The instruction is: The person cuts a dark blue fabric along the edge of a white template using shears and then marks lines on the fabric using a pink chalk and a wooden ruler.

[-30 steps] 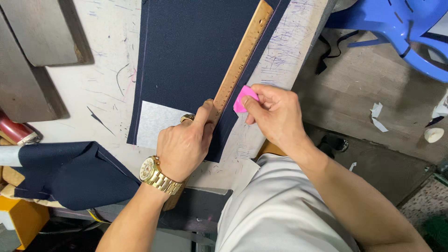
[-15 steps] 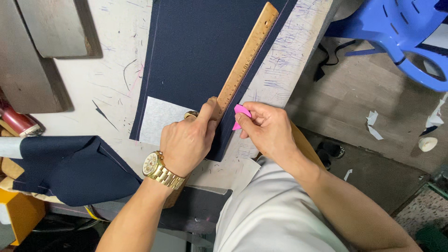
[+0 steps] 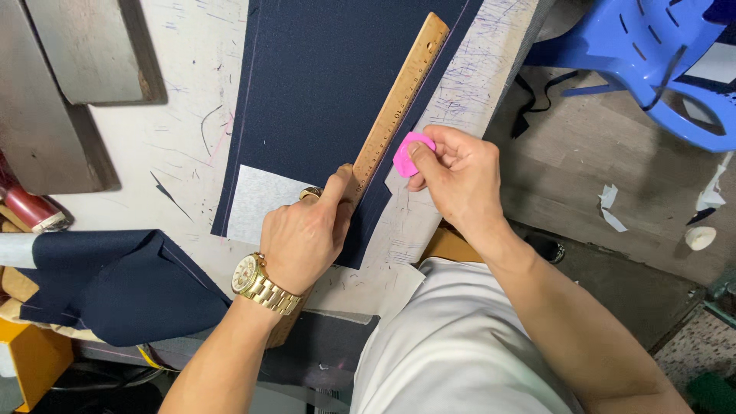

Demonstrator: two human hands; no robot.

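Hands are two: my left hand (image 3: 303, 238) presses one wooden ruler (image 3: 395, 107) on one navy cloth panel (image 3: 322, 84); my right hand (image 3: 452, 172) pinches one pink chalk (image 3: 410, 152).

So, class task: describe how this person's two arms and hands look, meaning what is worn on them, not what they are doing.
Both arms are bare, with no sleeves or gloves in view. The left hand has a gold-coloured metal wristwatch with a round pale dial and a linked band, plus a ring on one finger. The right hand and its wrist show nothing worn.
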